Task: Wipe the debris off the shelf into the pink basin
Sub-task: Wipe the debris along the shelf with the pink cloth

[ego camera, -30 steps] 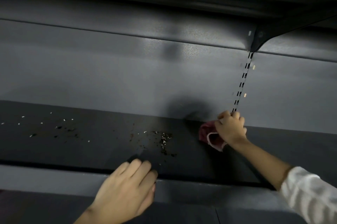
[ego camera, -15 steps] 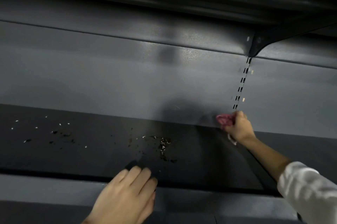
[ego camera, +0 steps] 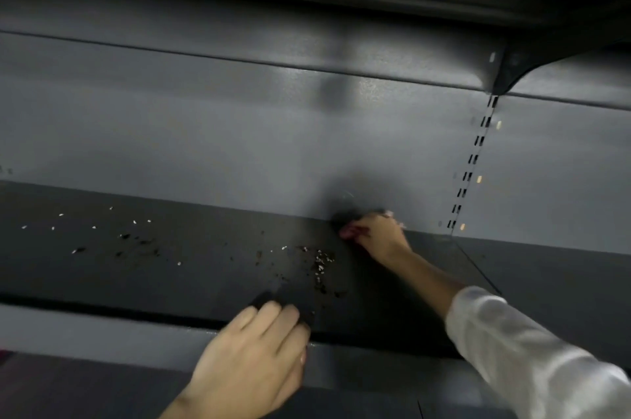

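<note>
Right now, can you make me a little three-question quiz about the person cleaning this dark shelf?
1. True or false: the right hand is at the back of the shelf, where it meets the rear wall.
2. Which hand rests on the shelf's front edge: A) left hand, B) right hand?
3. Fill in: the nearest debris lies between the two hands, and more crumbs lie farther to the ____.

Key
1. True; it presses a reddish cloth there.
2. A.
3. Left.

The pink basin is not clearly in view.
</note>
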`<state>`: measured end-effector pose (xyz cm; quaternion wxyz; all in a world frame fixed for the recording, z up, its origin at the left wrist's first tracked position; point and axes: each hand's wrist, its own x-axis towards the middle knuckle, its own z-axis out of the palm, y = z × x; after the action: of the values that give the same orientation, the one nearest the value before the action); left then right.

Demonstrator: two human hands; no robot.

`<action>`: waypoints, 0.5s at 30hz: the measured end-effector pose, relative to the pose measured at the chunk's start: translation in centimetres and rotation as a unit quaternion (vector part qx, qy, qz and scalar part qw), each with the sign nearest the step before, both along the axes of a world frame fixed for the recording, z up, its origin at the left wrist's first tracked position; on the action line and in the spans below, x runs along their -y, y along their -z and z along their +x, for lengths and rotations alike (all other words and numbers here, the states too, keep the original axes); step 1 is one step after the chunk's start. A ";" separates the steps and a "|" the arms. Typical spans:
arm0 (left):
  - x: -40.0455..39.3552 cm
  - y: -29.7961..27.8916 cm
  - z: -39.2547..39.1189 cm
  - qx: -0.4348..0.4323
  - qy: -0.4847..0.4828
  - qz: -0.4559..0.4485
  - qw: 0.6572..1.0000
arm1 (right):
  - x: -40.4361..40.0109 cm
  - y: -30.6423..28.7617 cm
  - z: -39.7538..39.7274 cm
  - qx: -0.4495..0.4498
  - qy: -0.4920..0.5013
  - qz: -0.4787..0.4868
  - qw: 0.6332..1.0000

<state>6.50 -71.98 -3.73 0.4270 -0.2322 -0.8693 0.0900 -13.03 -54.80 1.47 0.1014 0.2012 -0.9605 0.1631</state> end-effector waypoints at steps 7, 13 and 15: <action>0.9 -1.0 0.9 -0.004 0.001 0.012 1.000 | -0.9 -1.7 2.7 -0.001 -0.083 -0.183 0.980; 6.1 -1.6 1.9 -0.002 -0.055 0.021 0.998 | -9.5 -0.9 3.8 0.088 0.079 -0.091 0.989; 7.5 -1.6 2.2 -0.002 -0.051 0.002 0.999 | -8.7 -0.1 4.9 0.068 0.118 -0.048 0.989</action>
<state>8.68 -79.49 -2.12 0.4243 -0.1868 -0.8792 0.1102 -8.13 -46.05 1.60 0.0639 0.0696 -0.9732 0.2097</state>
